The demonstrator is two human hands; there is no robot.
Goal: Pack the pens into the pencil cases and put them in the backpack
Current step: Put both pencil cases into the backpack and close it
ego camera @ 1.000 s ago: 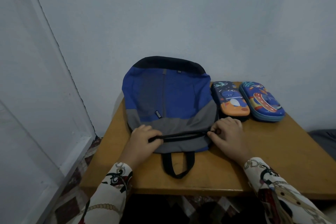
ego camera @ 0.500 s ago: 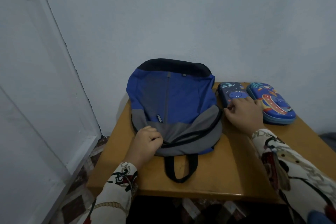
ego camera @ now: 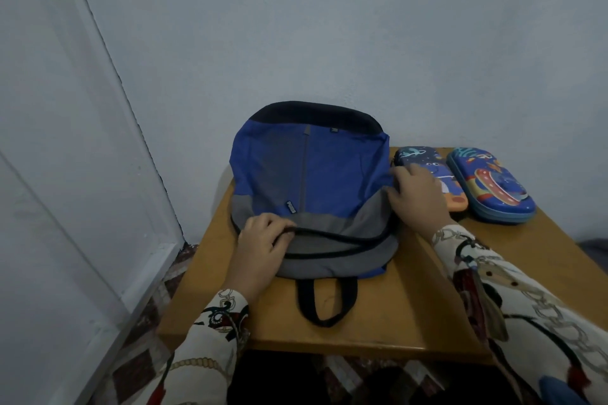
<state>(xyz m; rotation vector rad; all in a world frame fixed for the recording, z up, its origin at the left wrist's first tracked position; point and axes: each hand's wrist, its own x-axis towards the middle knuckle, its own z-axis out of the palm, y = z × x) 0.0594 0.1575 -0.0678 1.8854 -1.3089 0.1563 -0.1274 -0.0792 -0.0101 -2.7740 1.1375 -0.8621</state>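
Observation:
A blue and grey backpack (ego camera: 312,181) lies flat on the wooden table (ego camera: 411,306), its top towards me. Its zip gapes in a dark arc across the grey part. My left hand (ego camera: 260,246) grips the upper zip edge at the arc's left end. My right hand (ego camera: 419,199) is at the backpack's right side, where the arc ends; its fingers are curled there on the zip pull, which is hidden under them. Two closed pencil cases lie to the right: a dark one with an orange end (ego camera: 434,164), partly under my right hand, and a blue one (ego camera: 493,187). No pens show.
The table stands in a corner, against the back wall (ego camera: 329,26), with a white panel (ego camera: 65,141) to its left. The backpack's black carry loop (ego camera: 325,306) lies on the table towards me. Patterned floor shows below the left edge.
My right hand has gone from the zip's near right end up along the backpack's right side, and the zip gap has lengthened behind it. My left hand has stayed on the zip edge.

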